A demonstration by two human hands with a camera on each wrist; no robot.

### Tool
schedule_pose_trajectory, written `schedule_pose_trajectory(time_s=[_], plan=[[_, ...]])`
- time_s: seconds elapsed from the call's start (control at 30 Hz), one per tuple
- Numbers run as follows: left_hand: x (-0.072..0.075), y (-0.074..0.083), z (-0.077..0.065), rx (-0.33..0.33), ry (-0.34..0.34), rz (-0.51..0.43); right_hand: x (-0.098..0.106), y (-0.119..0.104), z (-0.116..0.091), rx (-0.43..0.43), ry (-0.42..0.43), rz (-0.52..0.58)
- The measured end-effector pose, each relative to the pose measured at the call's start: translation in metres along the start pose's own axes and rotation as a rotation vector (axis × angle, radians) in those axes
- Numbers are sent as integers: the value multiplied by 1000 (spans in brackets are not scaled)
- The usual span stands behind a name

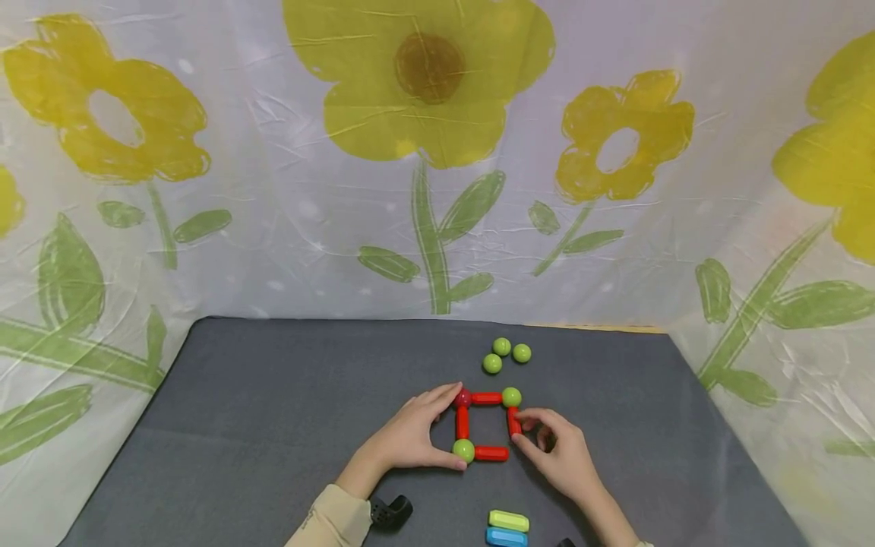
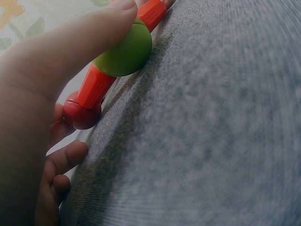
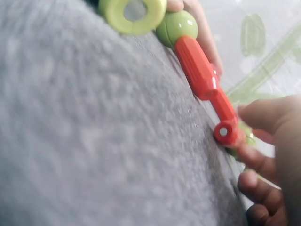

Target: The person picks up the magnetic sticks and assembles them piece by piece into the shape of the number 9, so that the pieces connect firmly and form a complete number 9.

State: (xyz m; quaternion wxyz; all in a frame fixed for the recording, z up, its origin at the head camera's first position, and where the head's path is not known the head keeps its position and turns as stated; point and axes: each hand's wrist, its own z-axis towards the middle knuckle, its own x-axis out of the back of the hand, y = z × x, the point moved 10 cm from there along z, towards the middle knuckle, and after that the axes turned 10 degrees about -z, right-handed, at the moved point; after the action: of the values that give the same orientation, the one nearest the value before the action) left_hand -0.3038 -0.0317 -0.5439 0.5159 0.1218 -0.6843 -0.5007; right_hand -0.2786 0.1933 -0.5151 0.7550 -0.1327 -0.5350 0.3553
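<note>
On the dark table lies a partly square frame of red magnetic sticks (image 1: 487, 398) and balls. Its corners are a red ball (image 1: 462, 397) at the back left, a green ball (image 1: 511, 396) at the back right and another green ball (image 1: 463, 450) at the front left. My left hand (image 1: 409, 434) spans the left side, thumb on the front green ball and fingers at the red ball. My right hand (image 1: 560, 454) pinches the right-side red stick (image 1: 514, 422) between thumb and fingers. The front red stick (image 1: 491, 453) ends apart from it; its end disc faces the right wrist view.
Three loose green balls (image 1: 502, 347) lie behind the frame. A yellow-green stick (image 1: 509, 520) and a blue stick (image 1: 506, 536) lie side by side near the front. A black curved object (image 1: 392, 513) sits by the left wrist. Flower-printed sheeting (image 1: 307, 251) walls the table's back and sides.
</note>
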Motion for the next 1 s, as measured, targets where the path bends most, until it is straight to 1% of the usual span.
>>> schedule_pose_trajectory(time_s=[0.1, 0.17, 0.3, 0.43, 0.6, 0.8, 0.9, 1.0], plan=[[0, 0, 0, -2, -1, 3, 4, 9, 3, -81, 1, 63], [0, -1, 0, -5, 0, 5, 6, 15, 7, -130, -3, 81], [0, 0, -1, -10, 3, 5, 9, 27, 17, -172, -1, 75], [0, 0, -1, -16, -1, 7, 13, 41, 33, -218, 26, 77], [0, -1, 0, -16, -3, 12, 13, 57, 58, -307, 40, 71], [-1, -1, 0, -16, -2, 12, 4, 65, 85, -326, -8, 58], [-1, -1, 0, -16, -2, 12, -5, 69, 95, -346, -48, 63], [0, 0, -1, -21, 1, 14, -12, 71, 103, -363, -70, 36]])
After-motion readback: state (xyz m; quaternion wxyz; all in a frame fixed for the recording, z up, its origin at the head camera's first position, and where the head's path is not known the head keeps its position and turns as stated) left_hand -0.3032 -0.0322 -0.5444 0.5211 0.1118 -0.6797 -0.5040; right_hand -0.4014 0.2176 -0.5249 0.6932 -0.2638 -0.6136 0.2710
